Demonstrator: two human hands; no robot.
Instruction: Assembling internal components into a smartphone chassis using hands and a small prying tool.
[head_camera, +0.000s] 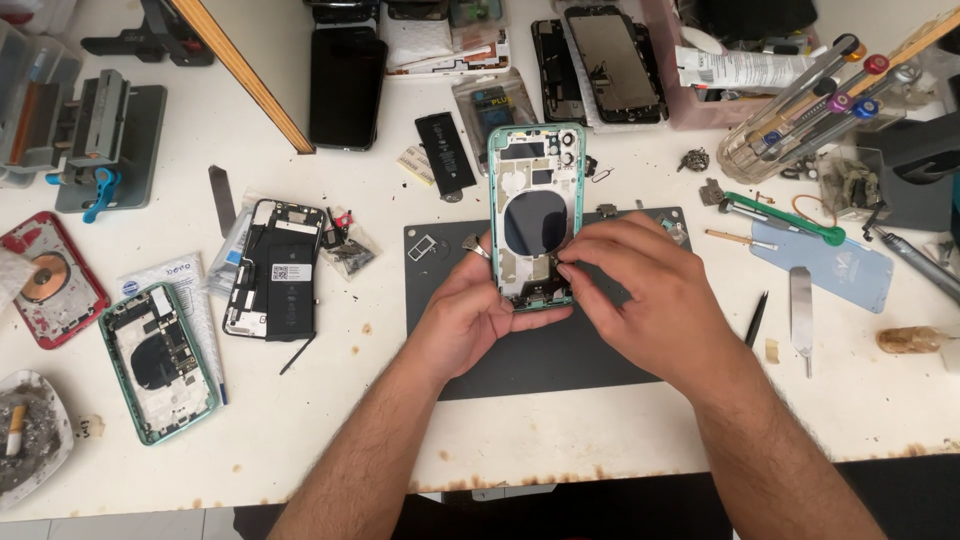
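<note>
1. The left hand (462, 310) is gripping the lower left edge of the green phone housing (535, 215), its fingers curled around the frame's side, a ring showing on one finger.
2. The right hand (645, 295) is pinching its fingertips together at the housing's lower right part, pressing on something too small to make out.
3. The housing is lying open-side up, its bottom end between both sets of fingers and its top end stretching away from them, over the far edge of the dark work mat (545, 350).
4. A small card tray (422, 246) is sitting on the mat just left of the left fingers.
5. A green-handled tool (785, 217) is lying to the right, beyond the right hand's knuckles.
6. A second green housing (158, 362) and an opened black phone (275, 268) are resting well left of the left hand.
7. A loose black battery (445, 152) is lying beyond the fingers, up and to the left.
</note>
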